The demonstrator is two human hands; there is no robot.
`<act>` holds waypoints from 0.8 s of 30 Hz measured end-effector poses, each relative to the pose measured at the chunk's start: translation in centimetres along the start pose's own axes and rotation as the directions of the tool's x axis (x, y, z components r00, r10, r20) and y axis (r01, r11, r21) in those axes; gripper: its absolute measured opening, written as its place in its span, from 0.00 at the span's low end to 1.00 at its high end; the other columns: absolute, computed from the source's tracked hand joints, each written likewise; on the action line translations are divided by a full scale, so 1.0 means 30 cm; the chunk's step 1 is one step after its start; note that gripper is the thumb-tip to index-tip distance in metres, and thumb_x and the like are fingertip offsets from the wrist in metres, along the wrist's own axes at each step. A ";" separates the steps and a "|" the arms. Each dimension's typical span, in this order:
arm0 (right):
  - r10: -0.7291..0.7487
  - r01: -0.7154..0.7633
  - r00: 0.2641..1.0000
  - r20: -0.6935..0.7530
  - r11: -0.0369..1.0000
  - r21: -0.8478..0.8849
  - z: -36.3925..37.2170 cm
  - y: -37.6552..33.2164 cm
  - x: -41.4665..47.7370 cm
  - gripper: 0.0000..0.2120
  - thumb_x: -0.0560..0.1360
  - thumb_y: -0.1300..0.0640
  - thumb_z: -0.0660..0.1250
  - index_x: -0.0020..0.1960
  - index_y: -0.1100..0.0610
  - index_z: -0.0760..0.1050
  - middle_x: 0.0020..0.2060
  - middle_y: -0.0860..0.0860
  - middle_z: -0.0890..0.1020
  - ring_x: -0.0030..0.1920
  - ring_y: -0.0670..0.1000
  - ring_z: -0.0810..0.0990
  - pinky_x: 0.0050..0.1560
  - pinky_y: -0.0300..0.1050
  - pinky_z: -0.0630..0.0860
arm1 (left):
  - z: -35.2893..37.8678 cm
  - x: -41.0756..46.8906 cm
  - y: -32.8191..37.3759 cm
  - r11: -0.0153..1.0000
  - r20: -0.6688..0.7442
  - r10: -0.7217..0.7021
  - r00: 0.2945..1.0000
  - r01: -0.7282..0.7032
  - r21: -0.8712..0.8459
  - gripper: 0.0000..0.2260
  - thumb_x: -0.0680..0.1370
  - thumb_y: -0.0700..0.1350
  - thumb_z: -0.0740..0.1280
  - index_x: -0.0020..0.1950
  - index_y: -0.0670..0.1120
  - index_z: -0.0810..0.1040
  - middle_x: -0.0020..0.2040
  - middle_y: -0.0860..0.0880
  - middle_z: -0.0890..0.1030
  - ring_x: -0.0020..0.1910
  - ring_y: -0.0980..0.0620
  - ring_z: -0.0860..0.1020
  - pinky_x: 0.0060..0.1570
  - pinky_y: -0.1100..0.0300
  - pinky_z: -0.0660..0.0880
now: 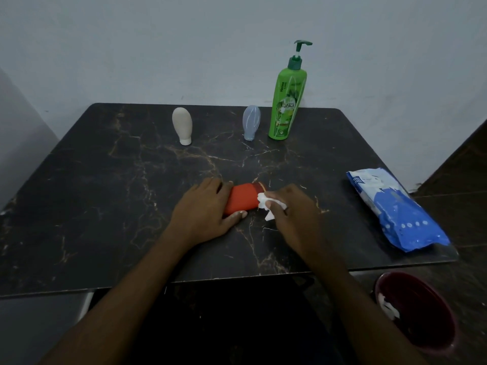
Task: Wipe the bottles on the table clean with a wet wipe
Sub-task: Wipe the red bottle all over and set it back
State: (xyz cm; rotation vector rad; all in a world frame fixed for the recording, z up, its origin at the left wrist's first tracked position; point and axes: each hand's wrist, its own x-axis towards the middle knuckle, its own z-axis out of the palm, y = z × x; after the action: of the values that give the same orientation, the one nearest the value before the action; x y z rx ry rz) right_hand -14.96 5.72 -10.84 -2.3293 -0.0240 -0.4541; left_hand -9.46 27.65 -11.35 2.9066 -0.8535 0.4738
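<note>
A black marble-patterned table [105,206] carries a blue wet-wipe pack [395,209] lying flat near its right edge, and a maroon bin [432,320] with crumpled white wipes inside stands on the floor by the near right corner. A green Vatika pump bottle [288,101] stands upright at the back, just beside a translucent blue squeeze bottle [251,122], with a beige squeeze bottle [182,125] well apart to the left, both resting on their caps. At the centre front a red bottle [242,198] lies on its side, the left hand [204,209] gripping its left end between fingers and thumb while the right hand [292,212] pinches a white wet wipe [266,202] against its right end.
</note>
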 end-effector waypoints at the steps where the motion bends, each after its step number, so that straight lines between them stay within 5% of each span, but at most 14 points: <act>1: -0.031 0.032 0.999 0.027 0.999 -0.038 0.011 -0.012 0.014 0.10 0.78 0.59 0.66 0.58 0.54 0.81 0.49 0.48 0.77 0.43 0.40 0.76 0.46 0.29 0.69 | 0.003 0.001 0.003 1.000 -0.022 0.002 1.000 -0.002 0.011 0.33 0.77 0.71 0.59 0.69 0.47 0.75 0.57 0.47 0.79 0.54 0.49 0.77 0.50 0.52 0.75; 5: -0.016 0.046 0.986 0.165 0.982 -0.182 0.035 -0.040 0.159 0.10 0.78 0.60 0.63 0.56 0.58 0.80 0.54 0.56 0.78 0.52 0.55 0.77 0.52 0.46 0.74 | 0.006 -0.001 0.008 0.999 -0.061 0.016 0.998 -0.014 0.035 0.30 0.77 0.71 0.59 0.63 0.47 0.76 0.54 0.48 0.78 0.50 0.49 0.77 0.48 0.53 0.74; 8: 0.090 -0.018 0.964 0.250 0.960 -0.278 0.014 -0.069 0.261 0.09 0.75 0.60 0.65 0.52 0.62 0.80 0.50 0.58 0.80 0.49 0.55 0.78 0.50 0.50 0.77 | 0.010 -0.003 0.007 0.998 -0.070 0.021 0.997 -0.017 0.055 0.30 0.77 0.71 0.59 0.62 0.47 0.76 0.54 0.48 0.78 0.50 0.49 0.77 0.48 0.53 0.74; 11: 0.101 -0.019 0.957 0.270 0.957 -0.290 -0.003 -0.086 0.265 0.09 0.75 0.60 0.66 0.52 0.65 0.77 0.50 0.58 0.80 0.51 0.56 0.78 0.49 0.48 0.74 | 0.010 -0.002 0.007 0.997 -0.068 0.014 0.998 -0.009 0.071 0.31 0.77 0.72 0.58 0.63 0.48 0.76 0.54 0.48 0.78 0.51 0.49 0.77 0.48 0.53 0.75; 14: 0.038 0.042 0.963 0.268 0.957 -0.287 -0.009 -0.063 0.162 0.12 0.78 0.60 0.64 0.59 0.63 0.78 0.58 0.59 0.77 0.60 0.59 0.75 0.59 0.49 0.70 | 0.012 -0.002 0.007 0.997 -0.071 0.005 0.997 0.001 0.076 0.31 0.76 0.72 0.59 0.64 0.48 0.76 0.54 0.48 0.78 0.51 0.48 0.77 0.48 0.53 0.74; 19: 0.054 -0.017 0.985 0.164 0.976 -0.219 -0.029 -0.021 -0.013 0.10 0.80 0.57 0.65 0.56 0.57 0.83 0.50 0.56 0.80 0.48 0.54 0.79 0.49 0.41 0.72 | 0.017 0.000 0.007 0.997 -0.067 0.007 0.998 -0.002 0.079 0.31 0.77 0.72 0.58 0.64 0.47 0.76 0.55 0.47 0.78 0.50 0.48 0.77 0.48 0.52 0.75; 24: 0.044 -0.028 0.992 0.121 0.990 -0.137 -0.018 -0.052 0.072 0.10 0.79 0.58 0.66 0.56 0.58 0.83 0.52 0.56 0.81 0.51 0.52 0.79 0.50 0.37 0.66 | 0.010 0.001 0.016 0.997 -0.055 -0.008 0.998 0.012 0.078 0.30 0.76 0.73 0.57 0.59 0.47 0.75 0.53 0.48 0.78 0.49 0.49 0.76 0.48 0.53 0.74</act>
State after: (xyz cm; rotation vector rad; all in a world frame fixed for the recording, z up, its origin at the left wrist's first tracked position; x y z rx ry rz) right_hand -13.35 6.22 -8.72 -2.4842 -0.0107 -0.3009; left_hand -9.62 27.18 -11.63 2.9519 -0.8309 0.5965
